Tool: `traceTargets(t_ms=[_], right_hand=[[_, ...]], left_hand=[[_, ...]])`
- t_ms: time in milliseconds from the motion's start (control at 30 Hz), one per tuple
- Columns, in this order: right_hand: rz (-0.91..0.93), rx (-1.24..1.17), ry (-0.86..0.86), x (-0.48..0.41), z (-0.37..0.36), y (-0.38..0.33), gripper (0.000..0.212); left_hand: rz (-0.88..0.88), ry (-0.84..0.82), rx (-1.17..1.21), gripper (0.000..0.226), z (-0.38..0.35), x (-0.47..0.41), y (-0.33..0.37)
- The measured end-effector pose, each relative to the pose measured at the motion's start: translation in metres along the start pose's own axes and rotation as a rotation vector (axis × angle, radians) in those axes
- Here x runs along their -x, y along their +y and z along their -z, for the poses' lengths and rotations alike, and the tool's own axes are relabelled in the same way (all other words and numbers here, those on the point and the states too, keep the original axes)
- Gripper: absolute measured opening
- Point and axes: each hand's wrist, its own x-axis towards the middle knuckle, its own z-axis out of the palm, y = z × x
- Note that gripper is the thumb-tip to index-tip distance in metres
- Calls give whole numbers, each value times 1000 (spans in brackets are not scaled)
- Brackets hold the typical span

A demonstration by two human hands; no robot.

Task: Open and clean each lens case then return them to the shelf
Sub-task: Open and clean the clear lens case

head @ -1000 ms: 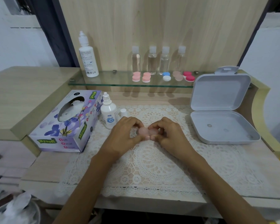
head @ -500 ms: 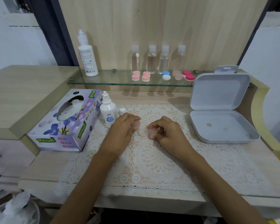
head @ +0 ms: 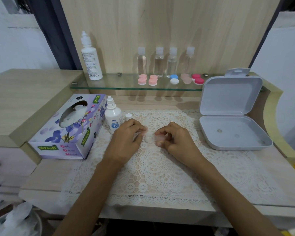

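Note:
A pale pink lens case lies on the lace mat between my hands, and its left well shows open and white. My left hand sits just left of it, fingers curled round a small pale pink cap that is mostly hidden. On the case's right side, my right hand pinches the pink cap still on the case. Several more lens cases stand on the glass shelf: two pink, one blue and white, one pale pink, one magenta.
A tissue box stands at the left, with a small solution bottle and its loose white cap beside it. An open grey plastic box lies at the right. A tall white bottle and several clear bottles stand on the shelf.
My hands, which were together over the case, have drawn apart. The left hand has moved left with a cap, baring the white left well. The right hand stays on the case.

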Motion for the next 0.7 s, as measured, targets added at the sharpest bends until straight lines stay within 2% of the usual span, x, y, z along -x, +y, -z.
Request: traceTargets(t_ms=[267, 433, 600, 700], right_hand=[[-4, -10, -3, 0, 1, 0, 25], [-8, -15, -3, 0, 1, 0, 25], [8, -11, 15, 0, -1, 0, 25], [34, -21, 42, 1, -2, -1, 36]], left_hand=[[6, 31, 32, 25, 1, 1, 1], [-36, -62, 29, 37, 3, 2, 7], [-56, -62, 16, 35, 3, 2, 5], [-44, -59, 30, 35, 2, 1, 5]])
